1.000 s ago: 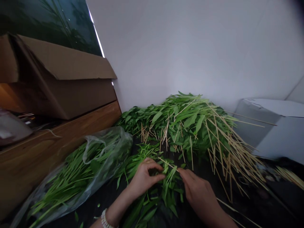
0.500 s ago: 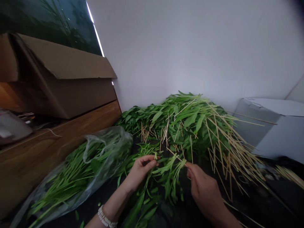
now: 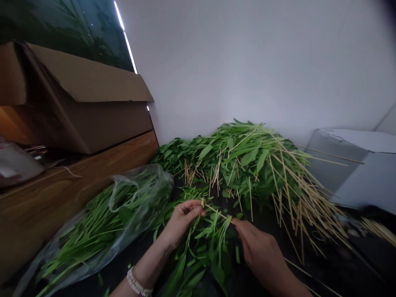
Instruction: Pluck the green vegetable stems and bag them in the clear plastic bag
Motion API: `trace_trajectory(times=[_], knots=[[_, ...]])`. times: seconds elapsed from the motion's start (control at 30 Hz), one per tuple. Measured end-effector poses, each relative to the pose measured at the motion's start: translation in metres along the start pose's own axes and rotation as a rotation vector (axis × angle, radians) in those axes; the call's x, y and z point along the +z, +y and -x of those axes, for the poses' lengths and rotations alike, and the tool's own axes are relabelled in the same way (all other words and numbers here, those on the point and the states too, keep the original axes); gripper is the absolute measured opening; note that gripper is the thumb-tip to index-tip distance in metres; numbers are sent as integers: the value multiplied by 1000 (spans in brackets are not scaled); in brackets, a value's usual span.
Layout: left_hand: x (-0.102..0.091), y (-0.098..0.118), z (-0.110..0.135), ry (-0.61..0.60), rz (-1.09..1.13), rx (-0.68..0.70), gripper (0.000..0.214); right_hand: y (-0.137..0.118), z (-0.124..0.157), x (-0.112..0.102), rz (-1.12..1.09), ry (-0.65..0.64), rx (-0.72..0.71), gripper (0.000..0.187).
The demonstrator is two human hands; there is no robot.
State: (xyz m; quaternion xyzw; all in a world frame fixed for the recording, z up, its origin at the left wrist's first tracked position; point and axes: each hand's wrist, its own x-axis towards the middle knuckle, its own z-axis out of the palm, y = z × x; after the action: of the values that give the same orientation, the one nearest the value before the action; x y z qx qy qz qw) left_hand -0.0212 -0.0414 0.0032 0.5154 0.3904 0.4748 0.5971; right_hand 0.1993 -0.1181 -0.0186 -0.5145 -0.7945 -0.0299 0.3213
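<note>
Left hand: we list it grasping a short green stem piece (image 3: 203, 202) between thumb and curled forefinger; forearm slanting up from the lower edge, beaded bracelet (image 3: 137, 284) at the wrist.
Right hand: we find it closed around the near end of a thin wooden skewer (image 3: 214, 209), back of the hand uppermost, forearm reaching in from the lower right.
Skewer: between the two hands, tilted up to the left; its tip meets or lies just beside the stem piece, and we cannot tell whether it pierces it.
Threaded greens: we count several leafy stems (image 3: 221, 237) hanging from the skewer near the right fingertips.
Skewered heap: leafy greens (image 3: 247, 154) behind the hands, against the white wall (image 3: 247, 62).
Plastic bag: clear bag (image 3: 165, 181) of greens, left of the left hand.
</note>
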Motion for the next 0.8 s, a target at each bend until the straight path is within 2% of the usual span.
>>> trace_trajectory(times=[0.27,0.67,0.8], knots=[[-2,1,0,57,-11,-35,26,1,0,1,33,-8,-10,42],[1,3,-1,50,-95,2,29,1,0,1,58,-1,-30,43],[0,4,-2,59,-190,42,27,4,0,1,66,-26,-27,43]])
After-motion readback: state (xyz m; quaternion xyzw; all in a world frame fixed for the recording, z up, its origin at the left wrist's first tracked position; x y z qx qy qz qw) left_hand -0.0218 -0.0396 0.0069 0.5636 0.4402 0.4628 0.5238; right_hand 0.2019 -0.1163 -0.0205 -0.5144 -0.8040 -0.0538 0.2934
